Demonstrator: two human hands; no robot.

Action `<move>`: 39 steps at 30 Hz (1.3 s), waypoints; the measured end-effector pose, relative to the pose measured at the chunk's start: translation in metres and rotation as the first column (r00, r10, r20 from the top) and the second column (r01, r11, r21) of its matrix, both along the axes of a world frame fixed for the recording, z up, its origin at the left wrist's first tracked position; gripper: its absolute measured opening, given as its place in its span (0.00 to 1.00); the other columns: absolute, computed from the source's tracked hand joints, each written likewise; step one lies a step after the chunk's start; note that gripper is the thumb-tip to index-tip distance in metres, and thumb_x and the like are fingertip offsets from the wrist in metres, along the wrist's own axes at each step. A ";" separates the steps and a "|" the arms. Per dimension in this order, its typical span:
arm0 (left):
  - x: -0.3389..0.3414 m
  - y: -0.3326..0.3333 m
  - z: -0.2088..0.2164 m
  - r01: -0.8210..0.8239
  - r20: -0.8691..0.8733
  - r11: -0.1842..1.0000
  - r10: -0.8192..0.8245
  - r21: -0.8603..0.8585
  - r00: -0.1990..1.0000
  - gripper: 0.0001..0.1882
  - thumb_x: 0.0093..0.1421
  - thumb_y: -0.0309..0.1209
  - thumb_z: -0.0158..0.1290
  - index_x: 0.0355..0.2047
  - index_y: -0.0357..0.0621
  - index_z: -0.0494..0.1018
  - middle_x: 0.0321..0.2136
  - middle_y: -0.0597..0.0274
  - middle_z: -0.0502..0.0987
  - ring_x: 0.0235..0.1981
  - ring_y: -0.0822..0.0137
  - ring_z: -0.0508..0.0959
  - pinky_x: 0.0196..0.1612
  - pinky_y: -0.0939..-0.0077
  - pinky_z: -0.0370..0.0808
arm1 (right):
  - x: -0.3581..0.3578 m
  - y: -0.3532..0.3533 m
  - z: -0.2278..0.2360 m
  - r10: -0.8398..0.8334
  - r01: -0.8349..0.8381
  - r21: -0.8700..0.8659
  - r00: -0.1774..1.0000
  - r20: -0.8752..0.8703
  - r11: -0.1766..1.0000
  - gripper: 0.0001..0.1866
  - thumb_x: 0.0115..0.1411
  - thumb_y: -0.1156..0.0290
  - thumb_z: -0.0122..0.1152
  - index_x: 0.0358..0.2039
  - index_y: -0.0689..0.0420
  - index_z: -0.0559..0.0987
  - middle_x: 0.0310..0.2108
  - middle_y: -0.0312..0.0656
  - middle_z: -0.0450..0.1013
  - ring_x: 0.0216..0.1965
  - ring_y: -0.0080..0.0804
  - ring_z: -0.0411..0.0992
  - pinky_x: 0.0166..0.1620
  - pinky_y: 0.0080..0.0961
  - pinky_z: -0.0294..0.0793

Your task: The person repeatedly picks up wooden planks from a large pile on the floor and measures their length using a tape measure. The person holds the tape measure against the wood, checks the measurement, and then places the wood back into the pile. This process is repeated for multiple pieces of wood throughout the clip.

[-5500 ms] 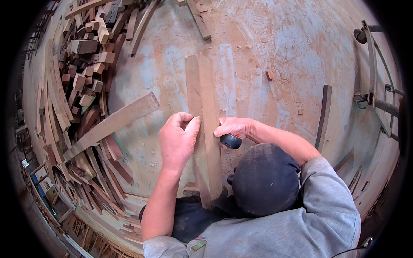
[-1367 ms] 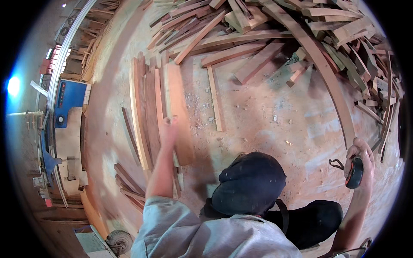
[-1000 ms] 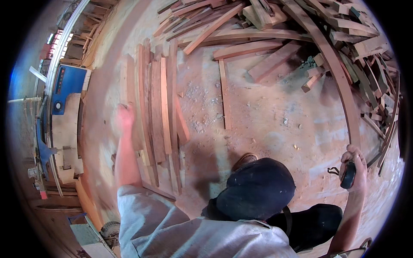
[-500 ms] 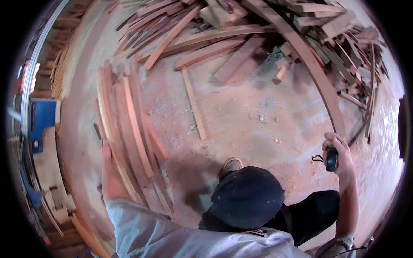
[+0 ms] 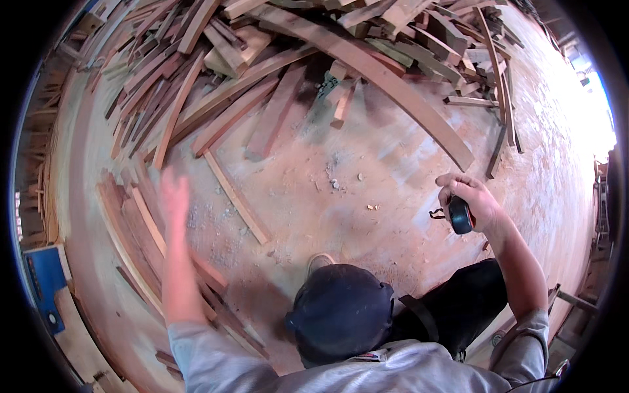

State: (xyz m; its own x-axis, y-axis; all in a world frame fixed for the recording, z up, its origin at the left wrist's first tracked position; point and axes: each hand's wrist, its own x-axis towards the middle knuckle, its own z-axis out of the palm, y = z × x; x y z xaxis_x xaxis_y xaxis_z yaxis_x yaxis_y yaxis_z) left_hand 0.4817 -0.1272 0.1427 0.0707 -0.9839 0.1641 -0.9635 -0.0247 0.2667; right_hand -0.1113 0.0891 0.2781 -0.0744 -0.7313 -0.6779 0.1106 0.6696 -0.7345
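In my right hand (image 5: 468, 196) is a small dark rounded tool with a strap loop, which looks like a tape measure (image 5: 461, 216); my fingers are closed round it. The near end of a long, wide plank (image 5: 419, 121) lies just beyond that hand, apart from it. My left hand (image 5: 174, 200) is raised over a row of narrow boards (image 5: 134, 226) on the floor at left. Motion blurs it, but the fingers look stretched out and nothing shows in them. My left forearm hides part of the boards.
A big jumbled heap of wood offcuts (image 5: 288, 101) spreads across the far side. One thin strip (image 5: 236, 196) lies alone on the dusty floor (image 5: 314, 209) amid chips and debris. A blue panel (image 5: 44, 281) stands at the left edge. My shoe (image 5: 320, 262) shows near the middle.
My left hand has let go of the boards' outer edge and moved up and right over them. My right hand keeps its tool, now away from the long plank's end. The whole view has shifted.
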 end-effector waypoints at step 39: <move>-0.123 0.223 -0.074 0.308 -0.609 0.797 0.598 0.520 -0.521 0.40 0.63 0.63 0.44 0.56 0.37 0.66 0.39 0.53 0.76 0.35 0.60 0.76 0.36 0.68 0.75 | -0.026 0.003 -0.032 0.087 -0.087 -0.008 0.996 0.023 0.996 0.19 0.65 0.62 0.56 0.48 0.66 0.72 0.23 0.41 0.72 0.19 0.28 0.71 0.23 0.22 0.70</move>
State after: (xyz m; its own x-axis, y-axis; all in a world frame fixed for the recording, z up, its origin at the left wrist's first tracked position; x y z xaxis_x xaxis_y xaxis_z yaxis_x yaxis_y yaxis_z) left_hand 0.3589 0.0956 0.0682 -0.2088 -0.7283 -0.6526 0.7070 -0.5735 0.4138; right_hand -0.1368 0.0920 0.2458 0.0054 -0.7394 -0.6733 0.0691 0.6719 -0.7374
